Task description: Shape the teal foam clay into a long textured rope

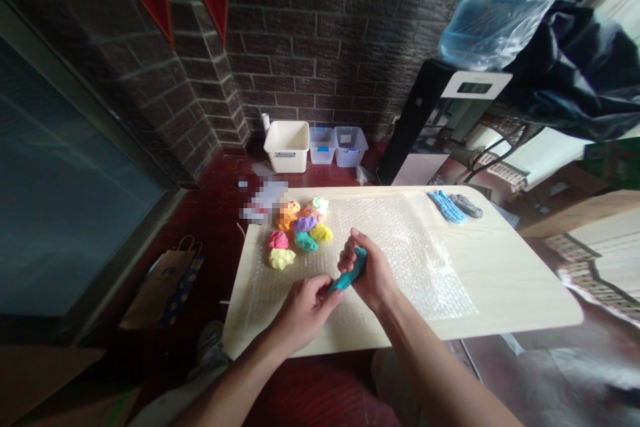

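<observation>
Left hand (305, 310) pinching lower end of teal lump (353, 272), fingertips nearly together; right hand (375, 273) curled round upper end. Lump held above bubble wrap (400, 240) on counter (520, 273). Coloured lumps (305, 223) to its left, blue bundle (447, 207) at far right. Paper bag (163, 280) on floor, logo unreadable. Dispenser display (474, 88) also unreadable

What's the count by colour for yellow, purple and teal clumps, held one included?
Yellow: 2 (bright clump, pale clump)
Purple: 1 (purple clump)
Teal: 2 (held clump, resting clump)
Total: 5
</observation>
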{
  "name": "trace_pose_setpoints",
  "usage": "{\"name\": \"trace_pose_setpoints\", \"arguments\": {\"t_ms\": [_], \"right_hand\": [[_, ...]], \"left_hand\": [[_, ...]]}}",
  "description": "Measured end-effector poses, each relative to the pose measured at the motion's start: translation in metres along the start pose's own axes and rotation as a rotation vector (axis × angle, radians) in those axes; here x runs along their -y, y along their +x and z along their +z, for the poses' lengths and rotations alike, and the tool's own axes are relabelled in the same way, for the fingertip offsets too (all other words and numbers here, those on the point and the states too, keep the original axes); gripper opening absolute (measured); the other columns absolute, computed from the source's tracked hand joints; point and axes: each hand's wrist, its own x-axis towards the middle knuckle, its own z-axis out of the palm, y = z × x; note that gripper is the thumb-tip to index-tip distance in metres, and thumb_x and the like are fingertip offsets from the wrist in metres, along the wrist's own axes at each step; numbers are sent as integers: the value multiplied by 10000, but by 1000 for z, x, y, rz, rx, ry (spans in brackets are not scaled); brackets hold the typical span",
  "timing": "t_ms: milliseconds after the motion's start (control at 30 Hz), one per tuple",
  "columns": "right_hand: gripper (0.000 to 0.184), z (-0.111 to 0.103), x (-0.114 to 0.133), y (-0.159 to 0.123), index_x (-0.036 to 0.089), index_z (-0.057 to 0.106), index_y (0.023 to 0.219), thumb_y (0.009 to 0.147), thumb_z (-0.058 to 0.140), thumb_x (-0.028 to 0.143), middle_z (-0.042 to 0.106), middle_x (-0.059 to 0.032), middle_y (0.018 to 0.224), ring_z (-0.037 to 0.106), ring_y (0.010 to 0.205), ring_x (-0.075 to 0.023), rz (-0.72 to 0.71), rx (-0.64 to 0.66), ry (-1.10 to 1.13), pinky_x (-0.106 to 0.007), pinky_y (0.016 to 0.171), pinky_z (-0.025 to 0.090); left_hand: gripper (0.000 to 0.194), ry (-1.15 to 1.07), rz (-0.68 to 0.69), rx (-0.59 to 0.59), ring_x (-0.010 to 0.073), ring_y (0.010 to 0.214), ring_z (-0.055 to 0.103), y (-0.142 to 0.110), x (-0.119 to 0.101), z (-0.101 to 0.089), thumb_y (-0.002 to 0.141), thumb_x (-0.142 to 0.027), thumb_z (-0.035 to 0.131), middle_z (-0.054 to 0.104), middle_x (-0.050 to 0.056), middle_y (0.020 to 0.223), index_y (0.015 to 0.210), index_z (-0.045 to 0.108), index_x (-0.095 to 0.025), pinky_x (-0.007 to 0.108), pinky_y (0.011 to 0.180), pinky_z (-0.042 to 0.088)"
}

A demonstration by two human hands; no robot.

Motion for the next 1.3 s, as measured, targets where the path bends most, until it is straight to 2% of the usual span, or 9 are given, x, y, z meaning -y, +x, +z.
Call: {"name": "trace_pose_setpoints", "arguments": {"t_ms": [167, 300, 467, 633, 733, 933, 1033, 1167, 1300], "right_hand": [[483, 6, -9, -4, 247, 284, 505, 772, 678, 328, 211, 116, 375, 138, 351, -63, 58, -26, 21, -230, 338, 161], [442, 11, -16, -6, 249, 303, 501, 735, 673, 311, 219, 116, 383, 152, 344, -62, 37, -20, 10, -232, 333, 168], [336, 6, -11, -3, 201, 498, 550, 739, 746, 328, 501, 48, 496, 427, 427, -80, -32, -7, -22, -228, 431, 386], [478, 9, -14, -6, 250, 300, 501, 769, 691, 318, 212, 122, 395, 149, 339, -59, -22, -31, -34, -234, 333, 168], [467, 14, -20, -8, 256, 291, 486, 772, 654, 326, 199, 114, 396, 131, 342, -67, 4, 2, -48, -248, 337, 145], [273, 3, -16, 1, 198, 621, 616, 799, 645, 399, 611, -17, 631, 572, 637, -150, -76, 87, -94, -270, 654, 491], [268, -5, -12, 7, 206, 670, 706, 845, 649, 435, 677, -36, 767, 625, 814, -200, -146, 96, -166, -312, 848, 494], [303, -10, -13, 8, 217, 673, 726, 884, 628, 471, 667, -28, 782, 603, 751, -204, -122, 107, -204, -333, 775, 483], [329, -12, -19, 8, 211, 679, 720, 902, 612, 476, 666, -29, 771, 601, 717, -194, -88, 124, -257, -317, 704, 474]], "left_hand": [[219, 59, 18, 23, 145, 683, 540, -4, -11, -1, 937, -380, 631, 620, -6, 748, 904, 641, -164, 248, 616, 365], [201, -5, 15, 30, 165, 731, 584, -4, -12, 1, 937, -360, 620, 663, 18, 798, 914, 640, -162, 253, 644, 401], [263, -103, -44, 72, 209, 806, 673, -1, -6, 2, 976, -384, 558, 714, 67, 835, 888, 652, -155, 285, 730, 468], [157, -22, -3, 60, 171, 743, 591, -5, -11, 2, 907, -319, 656, 668, 20, 801, 907, 641, -163, 264, 657, 411], [123, -65, 6, 48, 172, 781, 594, -7, -13, 3, 886, -269, 667, 677, 24, 848, 935, 634, -161, 264, 676, 424], [215, -394, -126, 99, 215, 801, 692, 0, -4, 6, 869, -262, 668, 718, 81, 884, 1035, 615, -138, 338, 767, 532], [238, -413, -145, 94, 212, 827, 697, 3, -6, 5, 810, -234, 721, 731, 79, 894, 1010, 622, -151, 332, 786, 534], [180, -476, -134, 89, 156, 667, 640, 1, -18, 0, 812, -311, 707, 687, 38, 735, 837, 609, -163, 280, 670, 503], [465, -626, -153, 59, 128, 504, 562, 1, -26, -6, 886, -614, 610, 636, 33, 669, 751, 564, -172, 265, 506, 433]]}}
